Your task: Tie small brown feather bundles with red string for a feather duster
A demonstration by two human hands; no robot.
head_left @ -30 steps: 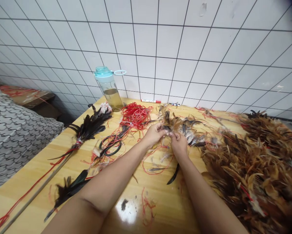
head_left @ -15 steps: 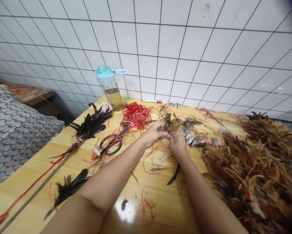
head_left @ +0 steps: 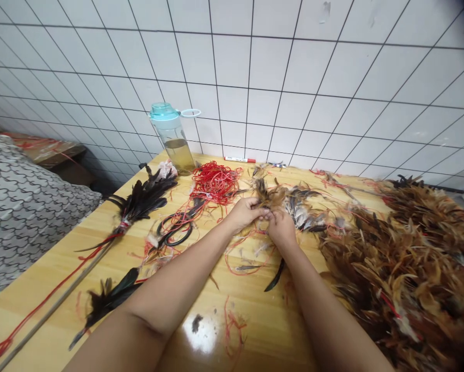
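Note:
A small bunch of brown feathers [head_left: 271,195] stands up between my two hands over the middle of the table. My left hand [head_left: 249,213] pinches its lower end, thumb and fingers pressed together. Right beside it, my right hand [head_left: 281,226] is closed at the base of the same bunch, its fingertips meeting the left ones. The bound ends are hidden by the fingers. Loose grey and white feathers [head_left: 304,212] lie just behind the right hand. Red string [head_left: 216,181] sits in a tangled heap to the left, with black-handled scissors [head_left: 176,232] in front of it.
Brown feather bundles [head_left: 406,274] pile up on the right. On the left, black feathers [head_left: 144,199] are tied to a stick [head_left: 61,302]; another black feather bunch [head_left: 110,297] lies nearer. A water bottle [head_left: 175,147] and a red-capped marker [head_left: 237,159] stand and lie near the tiled wall.
Both hands stay at the feather bunch with only slight finger movement; the right hand has turned a little inward. The whole view has shifted slightly.

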